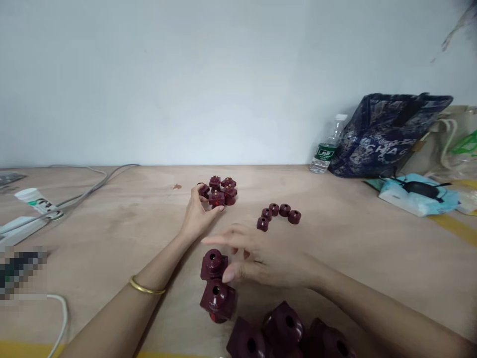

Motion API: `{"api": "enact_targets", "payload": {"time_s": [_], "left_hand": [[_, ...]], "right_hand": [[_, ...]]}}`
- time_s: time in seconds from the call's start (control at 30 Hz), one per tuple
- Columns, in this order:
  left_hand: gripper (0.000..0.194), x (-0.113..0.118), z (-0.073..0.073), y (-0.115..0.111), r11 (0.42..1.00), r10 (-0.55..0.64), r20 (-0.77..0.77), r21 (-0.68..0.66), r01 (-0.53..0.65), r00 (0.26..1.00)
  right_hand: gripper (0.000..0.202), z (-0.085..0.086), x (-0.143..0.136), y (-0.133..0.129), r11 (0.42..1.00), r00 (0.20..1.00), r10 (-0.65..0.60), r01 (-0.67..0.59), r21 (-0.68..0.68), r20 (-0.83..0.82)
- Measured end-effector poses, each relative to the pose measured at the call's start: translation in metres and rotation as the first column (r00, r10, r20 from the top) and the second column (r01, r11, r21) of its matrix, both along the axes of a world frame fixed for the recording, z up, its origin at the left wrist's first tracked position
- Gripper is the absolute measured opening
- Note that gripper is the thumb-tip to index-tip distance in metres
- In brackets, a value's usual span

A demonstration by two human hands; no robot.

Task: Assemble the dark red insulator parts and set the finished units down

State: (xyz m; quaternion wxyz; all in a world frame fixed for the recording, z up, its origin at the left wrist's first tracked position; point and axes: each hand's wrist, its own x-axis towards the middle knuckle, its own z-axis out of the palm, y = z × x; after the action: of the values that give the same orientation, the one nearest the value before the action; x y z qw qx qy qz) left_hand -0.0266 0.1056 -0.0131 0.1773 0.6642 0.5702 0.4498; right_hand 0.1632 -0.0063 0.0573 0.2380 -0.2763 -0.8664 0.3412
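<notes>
My left hand [201, 211] reaches to the back of the table, its thumb and fingers around a glossy maroon block [216, 199] at the front of a small cluster. Other maroon blocks [229, 190] with brass-coloured spots on top stand tightly beside it. My right hand [257, 253] hovers with fingers apart and nothing in them. Below its thumb, two square-bodied maroon blocks [218, 296] with round, holed tops stand one in front of the other. Several larger-looking maroon blocks [285, 325] crowd the near edge, partly under my right forearm.
Several small round maroon caps [274, 209] form a curve right of centre. A water bottle [325, 149], dark tote bag [380, 134] and blue tissue pack [417, 194] stand at right. Cables [89, 191], a white cup [37, 203] and a pixelated dark object [20, 271] lie left.
</notes>
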Motion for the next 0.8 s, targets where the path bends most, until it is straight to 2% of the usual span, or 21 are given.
{"api": "enact_targets", "payload": {"time_s": [0.07,0.13,0.17,0.23,0.3,0.37,0.4,0.47,0.5,0.57,0.63,0.7,0.77,0.8], "left_hand": [[0.059,-0.001,0.009,-0.008,0.999,-0.010,0.065,-0.046,0.013,0.998],[0.038,-0.004,0.020,-0.019,0.982,-0.132,0.122,-0.121,0.147,0.984],[0.034,-0.006,0.025,-0.025,0.960,-0.214,0.140,-0.153,0.235,0.967],[0.035,-0.008,0.032,-0.037,0.886,-0.379,0.168,-0.218,0.409,0.910],[0.036,-0.006,0.035,-0.048,0.786,-0.512,0.202,-0.280,0.551,0.835],[0.045,0.002,0.034,-0.058,0.716,-0.586,0.190,-0.335,0.613,0.788],[0.048,0.007,0.033,-0.061,0.721,-0.589,0.152,-0.343,0.602,0.793],[0.043,0.017,0.032,-0.067,0.790,-0.555,0.039,-0.290,0.541,0.831],[0.037,0.021,0.031,-0.070,0.818,-0.539,-0.011,-0.244,0.520,0.842],[0.031,0.025,0.031,-0.072,0.834,-0.539,-0.062,-0.179,0.522,0.840],[0.032,0.024,0.029,-0.070,0.814,-0.558,-0.024,-0.209,0.541,0.830],[0.035,0.019,0.026,-0.067,0.795,-0.544,0.068,-0.276,0.540,0.836],[0.037,0.014,0.020,-0.060,0.819,-0.489,0.124,-0.275,0.503,0.863],[0.037,0.013,0.017,-0.057,0.855,-0.448,0.114,-0.234,0.462,0.887]], "right_hand": [[0.031,-0.001,-0.005,0.001,1.000,0.999,0.019,-0.019,0.009,-0.043],[0.020,-0.003,-0.002,0.004,0.998,0.997,-0.060,0.060,-0.005,-0.054],[0.017,-0.005,0.001,0.006,0.993,0.992,-0.116,0.115,-0.020,-0.054],[0.015,-0.009,0.010,0.010,0.974,0.972,-0.224,0.221,-0.052,-0.066],[0.013,-0.015,0.016,0.016,0.941,0.934,-0.338,0.330,-0.077,-0.120],[0.013,-0.023,0.018,0.021,0.897,0.881,-0.440,0.426,-0.116,-0.171],[0.014,-0.027,0.018,0.023,0.878,0.858,-0.477,0.458,-0.138,-0.189],[0.015,-0.033,0.017,0.026,0.854,0.834,-0.520,0.500,-0.143,-0.184],[0.016,-0.035,0.017,0.027,0.852,0.837,-0.523,0.510,-0.117,-0.158],[0.017,-0.034,0.018,0.027,0.869,0.865,-0.494,0.495,-0.015,-0.092],[0.011,-0.028,0.023,0.027,0.899,0.906,-0.419,0.423,0.114,-0.060],[0.015,-0.021,0.030,0.028,0.902,0.930,-0.361,0.367,0.228,-0.069],[0.019,-0.018,0.037,0.030,0.867,0.922,-0.385,0.378,0.324,-0.045],[0.018,-0.019,0.040,0.031,0.846,0.912,-0.411,0.382,0.371,0.000]]}}
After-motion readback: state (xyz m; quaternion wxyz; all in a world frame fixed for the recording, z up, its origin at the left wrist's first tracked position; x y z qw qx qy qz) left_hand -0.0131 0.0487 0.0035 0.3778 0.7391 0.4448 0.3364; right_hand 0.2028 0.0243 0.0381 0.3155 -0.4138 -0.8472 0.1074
